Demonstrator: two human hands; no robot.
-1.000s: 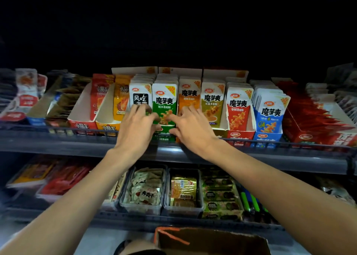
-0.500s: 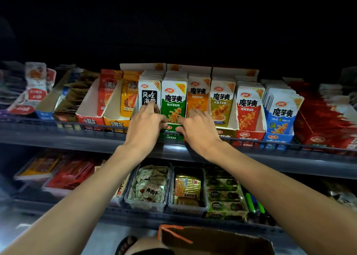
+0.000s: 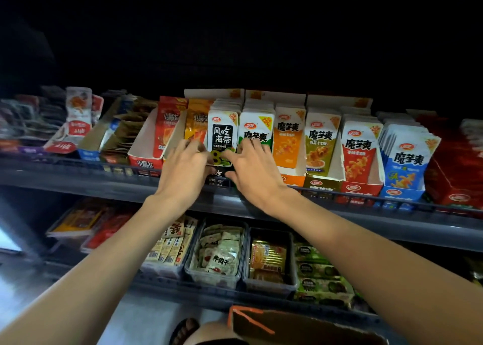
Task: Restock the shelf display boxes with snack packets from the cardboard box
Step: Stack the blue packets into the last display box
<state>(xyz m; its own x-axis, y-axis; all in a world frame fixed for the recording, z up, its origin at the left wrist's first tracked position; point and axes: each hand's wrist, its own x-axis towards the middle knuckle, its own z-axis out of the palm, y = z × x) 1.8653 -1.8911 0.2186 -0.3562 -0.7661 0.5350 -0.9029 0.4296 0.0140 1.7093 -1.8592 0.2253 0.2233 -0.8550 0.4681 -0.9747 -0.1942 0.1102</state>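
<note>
A row of display boxes filled with upright snack packets lines the upper shelf (image 3: 78, 182). My left hand (image 3: 184, 169) and my right hand (image 3: 251, 167) reach to the black-labelled white packets (image 3: 222, 133), one on each side of the stack's front, fingers touching its lower part. My right hand also overlaps the green packets (image 3: 257, 130) beside them. Whether the fingers grip or only press is hidden. A flap of the cardboard box (image 3: 300, 329) shows at the bottom edge.
Orange (image 3: 288, 140), olive (image 3: 320, 146), red (image 3: 359, 156) and blue (image 3: 406, 161) packet boxes stand to the right, red and orange ones (image 3: 170, 125) to the left. Clear bins (image 3: 217, 253) of small snacks sit on the lower shelf. A sandalled foot (image 3: 183, 330) is below.
Both hands have shifted left, from the green packets to the black-labelled packets. The view has tilted a little, showing more of the lower shelf.
</note>
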